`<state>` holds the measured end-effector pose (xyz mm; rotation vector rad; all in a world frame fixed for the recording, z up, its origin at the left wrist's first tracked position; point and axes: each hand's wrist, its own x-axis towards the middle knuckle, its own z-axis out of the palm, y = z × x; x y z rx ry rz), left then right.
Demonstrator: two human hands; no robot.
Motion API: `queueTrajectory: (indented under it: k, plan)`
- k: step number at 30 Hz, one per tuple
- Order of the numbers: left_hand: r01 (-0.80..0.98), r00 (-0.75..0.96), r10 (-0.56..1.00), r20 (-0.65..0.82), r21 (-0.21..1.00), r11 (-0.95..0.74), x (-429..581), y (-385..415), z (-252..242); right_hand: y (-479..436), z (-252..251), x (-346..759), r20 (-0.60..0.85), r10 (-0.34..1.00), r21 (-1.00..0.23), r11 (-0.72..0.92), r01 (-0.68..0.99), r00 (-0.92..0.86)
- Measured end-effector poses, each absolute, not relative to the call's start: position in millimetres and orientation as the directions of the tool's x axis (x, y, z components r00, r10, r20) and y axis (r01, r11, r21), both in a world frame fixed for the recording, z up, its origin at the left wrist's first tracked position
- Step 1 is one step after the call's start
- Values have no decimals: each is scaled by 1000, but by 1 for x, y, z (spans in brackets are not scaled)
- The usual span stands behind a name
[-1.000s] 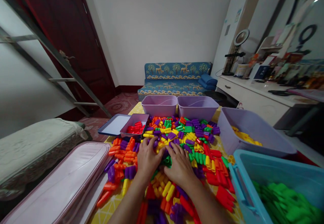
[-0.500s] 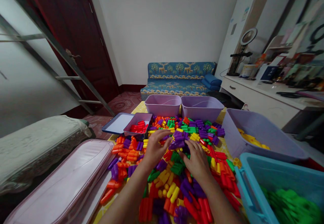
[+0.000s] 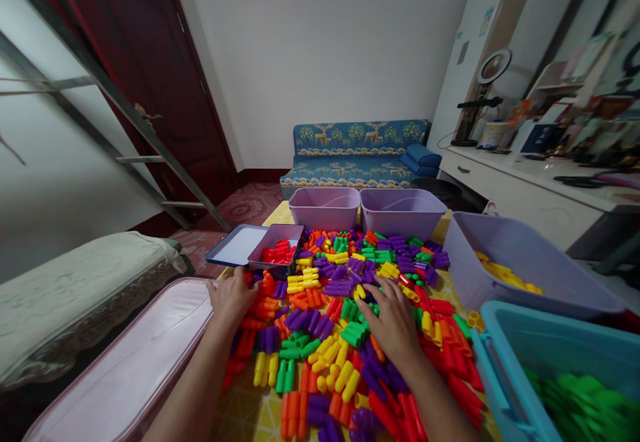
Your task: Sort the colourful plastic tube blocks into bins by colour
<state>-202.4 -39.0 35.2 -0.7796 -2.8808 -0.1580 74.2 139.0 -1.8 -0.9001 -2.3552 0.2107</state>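
My left hand (image 3: 233,299) is over the orange bullet-shaped plastic building pieces (image 3: 264,307) at the left side of the heap, its fingers apart and partly hidden. My right hand (image 3: 393,315) lies low over the heap with its fingers spread, holding nothing that I can see. Beside its thumb are green pieces (image 3: 355,333), and a small yellow piece (image 3: 359,291) lies near its fingertips. Purple pieces (image 3: 339,287) sit between the two hands. Many pieces are joined in short rows.
Two lilac bins (image 3: 325,219) stand at the table's far edge. Left of them is an open tin (image 3: 256,255) with red pieces. A larger lilac bin (image 3: 465,289) holds yellow pieces, and a blue bin (image 3: 493,362) holds green ones. A pink lid (image 3: 135,355) lies at left.
My left hand has moved left and away from the purple pieces in the middle, over to the orange ones. The right hand has stayed near the same spot.
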Motion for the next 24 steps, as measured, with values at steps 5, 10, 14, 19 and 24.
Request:
queueTrajectory:
  k: [5,10,14,19,24]
  plan:
    - [601,-789,573,220,84,795,-180,-45,32,139,-3,74,490,651,-351,756,553,-579]
    - [670,-741,617,266,235,704,-153,-36,23,139,-2,75,470,656,-357,753,553,-591]
    - [697,-716,631,298,272,663,-137,-28,19,137,1,76,463,659,-368,751,548,-592]
    - [667,-733,634,246,442,600,-116,-21,21,135,2,75,465,667,-382,745,547,-582]
    - [678,-674,677,297,612,407,-94,9,21,135,0,73,463,669,-358,742,567,-582]
